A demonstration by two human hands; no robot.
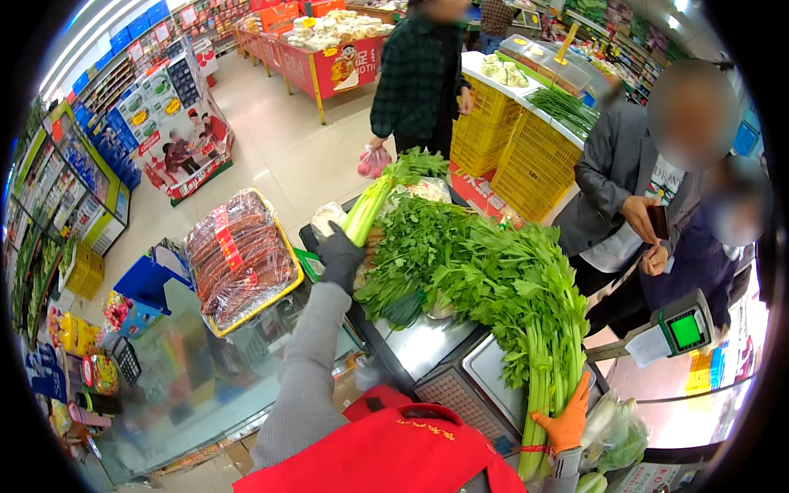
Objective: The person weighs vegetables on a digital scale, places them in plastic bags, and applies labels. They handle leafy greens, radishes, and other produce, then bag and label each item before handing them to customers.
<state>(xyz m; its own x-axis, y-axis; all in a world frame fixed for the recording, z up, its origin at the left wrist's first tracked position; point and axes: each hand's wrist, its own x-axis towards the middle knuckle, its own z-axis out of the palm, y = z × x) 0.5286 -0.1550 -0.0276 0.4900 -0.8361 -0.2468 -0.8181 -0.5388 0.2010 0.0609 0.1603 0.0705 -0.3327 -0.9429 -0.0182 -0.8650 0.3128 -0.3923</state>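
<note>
My left hand [342,256], in a dark glove, grips the lower end of a pale green celery bunch [367,212] whose leaves point away from me. Wrapped around the stalks of a larger celery bunch [542,370] is my right hand [567,413], in an orange glove. A red band [535,448] ties that bunch near its base. Its leafy tops spread over the counter and partly cover a weighing scale [496,376]. Between the two bunches lies a heap of leafy green herbs [419,237]. Something white in wrap [328,219] sits beside my left hand.
A yellow-rimmed tray of wrapped sausages [240,259] stands on the glass counter [185,370] to my left. At the right are a scale display [685,331] and bagged cabbage [616,434]. Several people stand across the counter; one holds a phone [658,222], another a pink bag [374,162].
</note>
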